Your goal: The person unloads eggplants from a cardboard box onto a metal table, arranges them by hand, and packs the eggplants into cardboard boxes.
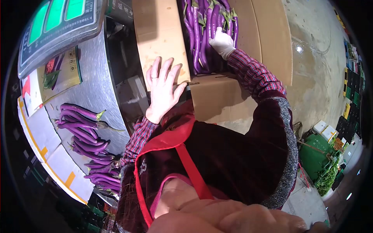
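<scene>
Desk [95, 58]: smooth silvery metal, at left
On the desk: long purple eggplants [90, 148], heaped in an overlapping row; printed packet [68, 83] beyond them
Carton [217, 97]: brown, flaps spread, with more eggplants [197, 42] packed lengthwise inside

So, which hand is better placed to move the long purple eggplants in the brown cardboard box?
The right, probably: the white-gloved hand is at the eggplants, while the bare left hand rests on a brown cardboard flap.

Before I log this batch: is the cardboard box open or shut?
Open: its flaps lie spread outward, exposing the purple eggplants inside, with the gloved right hand touching them.
</scene>
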`<state>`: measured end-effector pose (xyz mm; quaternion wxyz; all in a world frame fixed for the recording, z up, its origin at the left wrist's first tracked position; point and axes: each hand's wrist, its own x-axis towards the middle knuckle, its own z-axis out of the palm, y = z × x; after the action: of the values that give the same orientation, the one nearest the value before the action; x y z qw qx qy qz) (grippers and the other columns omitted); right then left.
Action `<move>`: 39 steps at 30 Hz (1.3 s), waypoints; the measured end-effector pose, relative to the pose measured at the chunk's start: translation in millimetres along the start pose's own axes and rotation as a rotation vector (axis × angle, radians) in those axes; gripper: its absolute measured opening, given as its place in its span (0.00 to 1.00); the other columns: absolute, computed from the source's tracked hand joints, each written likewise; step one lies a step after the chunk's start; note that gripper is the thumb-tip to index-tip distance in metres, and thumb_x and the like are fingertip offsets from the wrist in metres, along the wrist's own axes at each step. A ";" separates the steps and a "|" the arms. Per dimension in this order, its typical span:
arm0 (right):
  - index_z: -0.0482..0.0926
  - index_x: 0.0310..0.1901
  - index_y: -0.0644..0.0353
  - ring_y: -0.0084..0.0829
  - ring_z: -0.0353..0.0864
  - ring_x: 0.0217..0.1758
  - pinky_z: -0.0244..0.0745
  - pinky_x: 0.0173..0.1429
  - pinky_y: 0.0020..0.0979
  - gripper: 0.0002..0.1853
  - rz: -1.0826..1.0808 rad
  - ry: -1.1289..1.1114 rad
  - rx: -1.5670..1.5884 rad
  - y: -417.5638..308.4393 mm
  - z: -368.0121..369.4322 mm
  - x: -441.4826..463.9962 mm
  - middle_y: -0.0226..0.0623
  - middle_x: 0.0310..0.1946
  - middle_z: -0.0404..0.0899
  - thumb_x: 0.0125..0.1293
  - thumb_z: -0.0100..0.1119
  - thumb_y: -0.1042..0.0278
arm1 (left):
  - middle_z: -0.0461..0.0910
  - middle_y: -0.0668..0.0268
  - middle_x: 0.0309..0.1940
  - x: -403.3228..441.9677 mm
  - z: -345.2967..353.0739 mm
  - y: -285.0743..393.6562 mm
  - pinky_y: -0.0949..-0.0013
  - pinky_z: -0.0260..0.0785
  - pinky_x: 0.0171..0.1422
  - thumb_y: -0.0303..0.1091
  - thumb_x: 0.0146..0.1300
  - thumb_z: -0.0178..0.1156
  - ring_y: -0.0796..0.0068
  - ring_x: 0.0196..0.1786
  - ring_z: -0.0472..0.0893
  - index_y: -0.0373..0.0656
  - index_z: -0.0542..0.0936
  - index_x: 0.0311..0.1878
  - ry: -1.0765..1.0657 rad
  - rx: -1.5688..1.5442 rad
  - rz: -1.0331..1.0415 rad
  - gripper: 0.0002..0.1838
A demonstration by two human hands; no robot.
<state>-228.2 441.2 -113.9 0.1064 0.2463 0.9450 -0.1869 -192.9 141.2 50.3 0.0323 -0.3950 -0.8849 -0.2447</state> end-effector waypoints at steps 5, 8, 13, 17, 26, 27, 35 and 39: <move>0.66 0.55 0.73 0.53 0.84 0.31 0.79 0.38 0.49 0.33 -0.167 0.050 -0.075 -3.2 2.3 -1.8 0.52 0.25 0.82 0.59 0.61 0.52 | 0.61 0.55 0.70 -5.4 18.4 -4.4 0.40 0.42 0.74 0.47 0.52 0.70 0.47 0.76 0.53 0.50 0.71 0.66 -0.183 0.107 -0.049 0.37; 0.67 0.55 0.72 0.53 0.84 0.30 0.79 0.37 0.50 0.33 -0.182 0.101 -0.052 -6.5 11.7 -1.3 0.50 0.24 0.82 0.58 0.63 0.51 | 0.60 0.55 0.71 -7.9 21.2 -7.5 0.36 0.44 0.72 0.47 0.50 0.71 0.46 0.76 0.53 0.51 0.69 0.66 -0.188 0.149 -0.034 0.39; 0.68 0.54 0.71 0.55 0.84 0.35 0.79 0.43 0.49 0.35 -0.090 -0.028 0.053 -10.2 4.9 -8.8 0.54 0.29 0.83 0.56 0.66 0.49 | 0.59 0.55 0.72 -12.6 25.0 -8.8 0.37 0.42 0.74 0.48 0.51 0.71 0.47 0.77 0.51 0.53 0.69 0.68 -0.232 0.195 -0.023 0.40; 0.65 0.56 0.73 0.56 0.83 0.47 0.77 0.53 0.48 0.35 0.005 -0.127 0.113 -8.7 -9.9 -1.1 0.63 0.42 0.81 0.59 0.64 0.51 | 0.58 0.55 0.73 -10.5 26.4 -9.7 0.38 0.40 0.75 0.47 0.51 0.70 0.48 0.78 0.50 0.54 0.69 0.68 -0.235 0.219 -0.032 0.39; 0.63 0.60 0.75 0.58 0.81 0.51 0.75 0.56 0.47 0.38 0.026 -0.175 0.126 13.5 -7.0 -3.9 0.65 0.44 0.80 0.62 0.64 0.48 | 0.58 0.55 0.74 -18.4 31.1 -11.6 0.35 0.40 0.75 0.48 0.50 0.71 0.47 0.78 0.50 0.55 0.68 0.69 -0.241 0.224 -0.022 0.42; 0.63 0.60 0.75 0.58 0.81 0.50 0.75 0.56 0.47 0.38 0.024 -0.200 0.091 16.0 -3.1 4.5 0.65 0.44 0.80 0.63 0.63 0.48 | 0.58 0.55 0.74 -16.7 31.1 -11.8 0.35 0.40 0.75 0.48 0.50 0.71 0.47 0.78 0.50 0.55 0.68 0.69 -0.234 0.225 -0.017 0.42; 0.66 0.58 0.73 0.57 0.82 0.48 0.77 0.55 0.47 0.35 0.023 -0.201 0.044 21.8 3.8 12.6 0.63 0.43 0.81 0.66 0.59 0.45 | 0.57 0.55 0.74 -19.2 34.8 -12.7 0.38 0.37 0.77 0.48 0.51 0.71 0.48 0.79 0.49 0.55 0.68 0.69 -0.222 0.234 -0.026 0.40; 0.70 0.56 0.70 0.55 0.81 0.52 0.76 0.55 0.48 0.33 0.037 -0.291 0.001 10.4 -18.8 -4.7 0.58 0.48 0.81 0.66 0.58 0.44 | 0.57 0.55 0.74 -17.6 33.2 -10.5 0.39 0.37 0.77 0.48 0.51 0.70 0.48 0.79 0.49 0.55 0.69 0.68 -0.212 0.247 -0.027 0.39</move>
<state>-220.9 455.2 -98.6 0.2454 0.2342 0.9149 -0.2190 -183.8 138.5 12.4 -0.0164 -0.3997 -0.9119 -0.0915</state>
